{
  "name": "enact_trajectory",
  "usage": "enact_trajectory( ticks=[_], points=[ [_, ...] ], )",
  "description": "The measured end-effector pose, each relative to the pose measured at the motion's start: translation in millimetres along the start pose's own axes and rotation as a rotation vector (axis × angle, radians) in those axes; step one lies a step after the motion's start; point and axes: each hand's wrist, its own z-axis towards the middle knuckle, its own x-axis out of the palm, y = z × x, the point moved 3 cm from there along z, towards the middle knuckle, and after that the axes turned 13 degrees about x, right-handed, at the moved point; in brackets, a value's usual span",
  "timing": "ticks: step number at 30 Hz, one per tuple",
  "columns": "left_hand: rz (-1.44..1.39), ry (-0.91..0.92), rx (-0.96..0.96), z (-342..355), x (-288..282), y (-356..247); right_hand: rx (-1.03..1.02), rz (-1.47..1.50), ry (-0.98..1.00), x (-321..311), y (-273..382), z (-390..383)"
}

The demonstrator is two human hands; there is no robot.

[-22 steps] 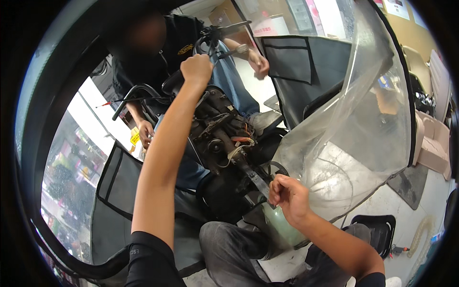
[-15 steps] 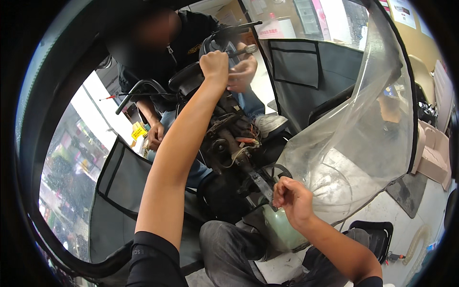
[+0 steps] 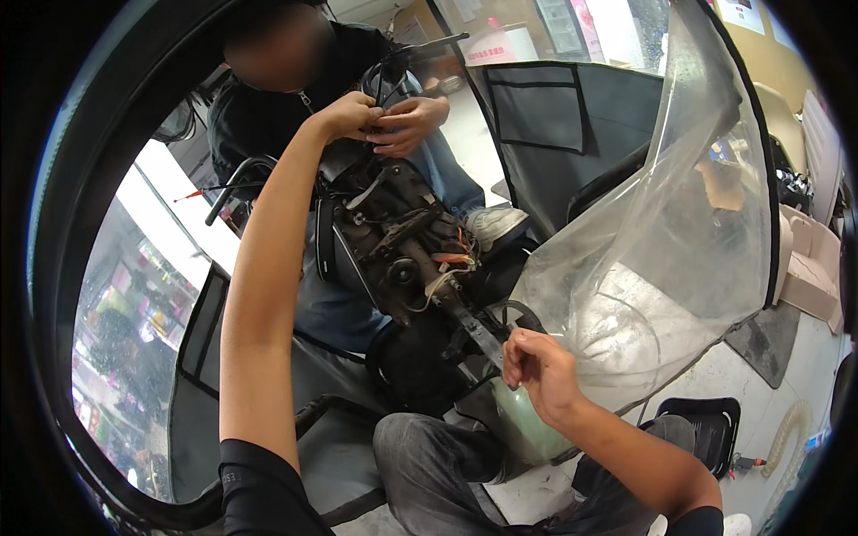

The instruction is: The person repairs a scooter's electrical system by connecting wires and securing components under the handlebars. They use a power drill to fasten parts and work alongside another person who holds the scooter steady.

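My left hand (image 3: 349,119) reaches up to the black handlebar assembly (image 3: 390,82), fingers closed on something hidden at this size. Right beside it a co-worker's hand (image 3: 407,127) has curled fingers, close to or touching mine. Below them lies the exposed vehicle frame (image 3: 411,241), with cables, orange and pale wires and a dark metal column (image 3: 469,322). My right hand (image 3: 541,366) is curled near the lower end of that column, above a pale green curved body part (image 3: 527,429); what its fingertips hold is hidden.
A co-worker (image 3: 241,125) faces me across the frame. Clear plastic sheeting (image 3: 626,223) and grey fabric panels (image 3: 188,429) surround the vehicle. At the right are beige molded plastic pieces (image 3: 809,268), a black tray (image 3: 697,420) and a coiled hose (image 3: 782,438) on the floor.
The co-worker's hand has come leftward from the handlebar's right side to meet my left hand. My left arm has shifted left, its hand turning rightward. My right hand is nearly unmoved.
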Motion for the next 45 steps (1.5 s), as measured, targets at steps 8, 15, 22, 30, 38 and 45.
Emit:
enact_trajectory(
  ticks=[8,15,22,30,38,45],
  points=[
    [0.509,-0.251,0.104,-18.6,-12.4,-23.9,0.003,0.012,-0.017,1.2,-0.8,-0.1],
    [0.044,-1.201,0.436,-87.1,59.3,-82.2,0.01,-0.043,-0.011,1.9,-7.5,3.5],
    [-0.5,-1.03,0.435,-200.6,274.9,-143.6,0.02,0.054,-0.087,-9.0,-10.3,5.6],
    [-1.068,-0.681,0.621,-257.4,353.7,-167.1,-0.132,0.158,0.167,-31.3,-34.9,14.7],
    [-0.301,-0.429,0.782,-289.4,382.0,-135.0,0.249,0.258,0.131,-26.5,-46.3,17.7],
    [-0.404,-0.463,0.762,-328.0,424.0,-102.1,0.331,0.173,-0.102,-17.4,-43.6,6.1]
  ],
)
